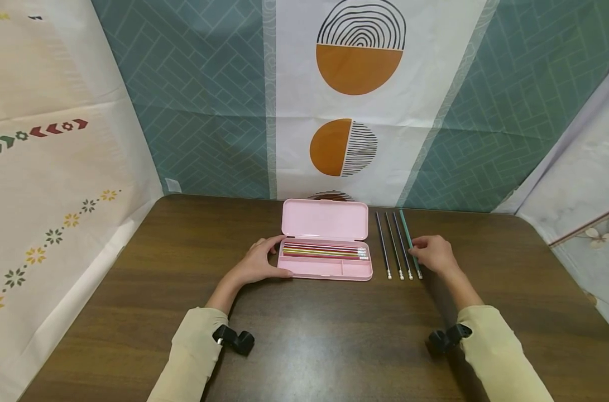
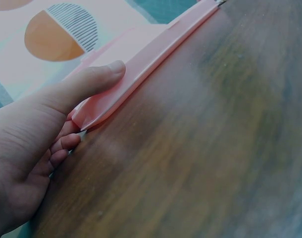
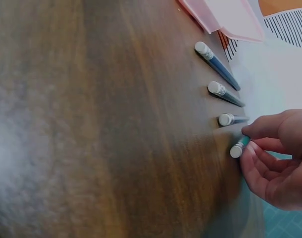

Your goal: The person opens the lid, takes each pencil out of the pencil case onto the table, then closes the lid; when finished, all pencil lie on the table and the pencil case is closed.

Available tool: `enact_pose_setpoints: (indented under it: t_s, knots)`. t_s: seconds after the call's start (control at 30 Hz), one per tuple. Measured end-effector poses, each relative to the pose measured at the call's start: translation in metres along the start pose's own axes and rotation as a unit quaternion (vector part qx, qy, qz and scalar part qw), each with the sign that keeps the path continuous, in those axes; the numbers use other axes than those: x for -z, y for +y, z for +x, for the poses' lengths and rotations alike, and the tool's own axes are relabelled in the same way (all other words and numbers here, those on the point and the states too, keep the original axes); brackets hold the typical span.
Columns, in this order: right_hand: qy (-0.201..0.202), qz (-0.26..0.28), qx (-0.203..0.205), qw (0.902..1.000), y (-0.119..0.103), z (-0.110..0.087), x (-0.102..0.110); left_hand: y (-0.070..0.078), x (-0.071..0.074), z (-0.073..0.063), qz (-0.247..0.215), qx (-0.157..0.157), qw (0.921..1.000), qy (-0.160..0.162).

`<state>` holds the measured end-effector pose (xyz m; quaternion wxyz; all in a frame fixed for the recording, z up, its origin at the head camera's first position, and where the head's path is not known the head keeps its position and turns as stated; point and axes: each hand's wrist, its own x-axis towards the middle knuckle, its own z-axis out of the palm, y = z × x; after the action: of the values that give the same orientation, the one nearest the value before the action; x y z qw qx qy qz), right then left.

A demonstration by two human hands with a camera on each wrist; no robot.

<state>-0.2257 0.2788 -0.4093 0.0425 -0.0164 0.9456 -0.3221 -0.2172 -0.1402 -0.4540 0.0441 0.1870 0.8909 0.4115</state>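
A pink pencil case (image 1: 309,270) lies with its lid (image 1: 325,219) folded back toward the wall. Several striped-looking coloured pencils (image 1: 321,251) fill its long rear compartment; the front compartments hold nothing. My left hand (image 1: 258,262) grips the case's left end, thumb at the front corner (image 2: 111,79) and fingers round the side. To the right of the case stand out three dark pencils (image 1: 396,245) in a row, white eraser ends toward me. Beside them, my right hand (image 1: 434,254) pinches a teal pencil (image 1: 406,226) between thumb and fingers, near its eraser end (image 3: 236,150).
The brown wooden table (image 1: 309,346) carries the case and pencils near its far edge. Behind it hangs a patterned cloth (image 1: 219,100), with pale cloths at the left (image 1: 58,184) and right (image 1: 585,184). A black camera is strapped to each wrist.
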Motion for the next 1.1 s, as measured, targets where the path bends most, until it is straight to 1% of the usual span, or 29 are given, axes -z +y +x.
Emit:
enact_pose_setpoints:
  t_s: [0.23,0.37,0.57,0.87,1.0,1.1]
  knots:
    - [0.019,-0.016,0.011,0.9996,-0.0003,-0.0017,-0.0033,0.0006,0.0004,-0.0003,0.001,0.000,1.0000,-0.001]
    - [0.022,-0.027,0.015,0.9993,0.0003,-0.0007,-0.0046,0.0007,0.0007,-0.0011,0.003,0.000,1.0000,-0.002]
    - [0.018,-0.035,0.012,0.9991,0.0016,0.0009,-0.0050,0.0007,0.0001,-0.0013,0.000,0.001,1.0000,-0.002]
    - [0.009,-0.034,0.006,0.9994,-0.0026,0.0001,-0.0013,0.0011,0.0000,-0.0008,0.001,0.001,1.0000,-0.001]
    - [0.005,-0.051,0.009,0.9987,-0.0052,-0.0004,0.0017,0.0008,0.0000,-0.0006,0.000,0.000,1.0000,-0.001]
    - [0.009,-0.065,0.020,0.9977,-0.0078,-0.0001,0.0047,0.0009,0.0000,-0.0007,-0.003,0.000,1.0000,-0.003]
